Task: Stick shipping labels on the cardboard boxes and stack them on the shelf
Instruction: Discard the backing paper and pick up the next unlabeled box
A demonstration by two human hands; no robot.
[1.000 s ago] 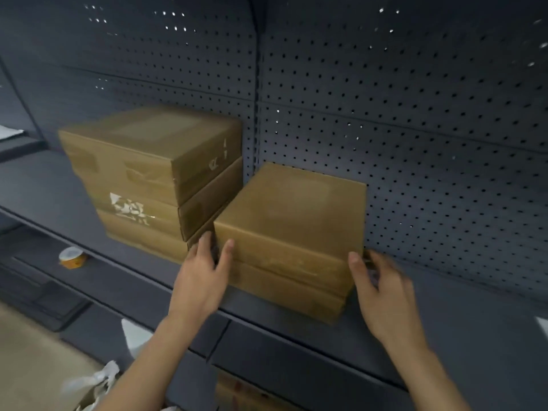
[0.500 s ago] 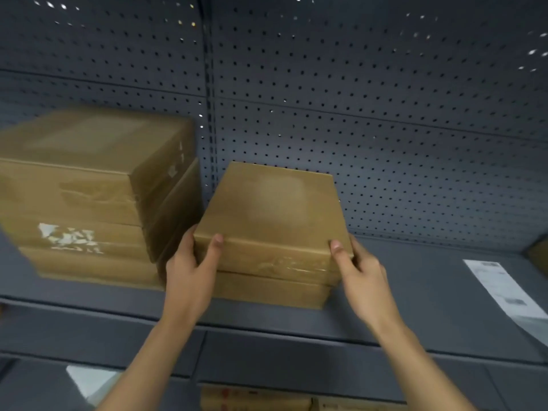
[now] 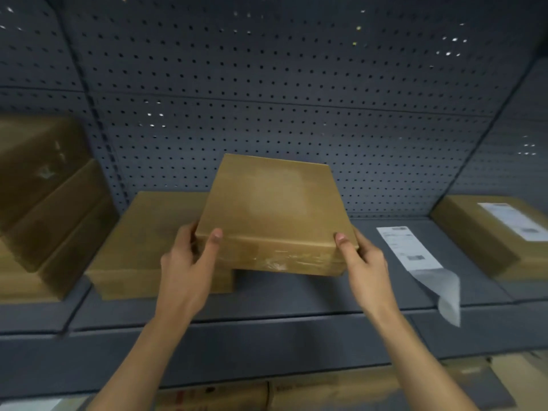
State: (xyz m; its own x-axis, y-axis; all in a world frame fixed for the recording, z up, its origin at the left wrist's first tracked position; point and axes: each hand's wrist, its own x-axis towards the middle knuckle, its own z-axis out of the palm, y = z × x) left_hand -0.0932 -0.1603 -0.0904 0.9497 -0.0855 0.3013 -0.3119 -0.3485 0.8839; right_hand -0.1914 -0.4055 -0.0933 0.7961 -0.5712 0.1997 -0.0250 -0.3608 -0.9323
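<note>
I hold a flat brown cardboard box (image 3: pixel 274 209) in the air above the grey shelf (image 3: pixel 296 295), its top bare of any label. My left hand (image 3: pixel 189 262) grips its near left corner, thumb on the front face. My right hand (image 3: pixel 360 262) grips the near right corner the same way. A second flat box (image 3: pixel 148 232) lies on the shelf below and to the left of the held one. A white shipping label sheet (image 3: pixel 409 247) lies on the shelf to the right, its backing curling over the front edge.
A stack of brown boxes (image 3: pixel 38 203) stands at the far left of the shelf. A box with a label on top (image 3: pixel 486 232) sits at the far right. Grey pegboard (image 3: pixel 296 99) backs the shelf. More cardboard (image 3: pixel 326 390) shows on the level below.
Both hands have lifted the top box off the one under it and carried it to the right. The view has swung right, bringing the label sheet and the labelled box into sight.
</note>
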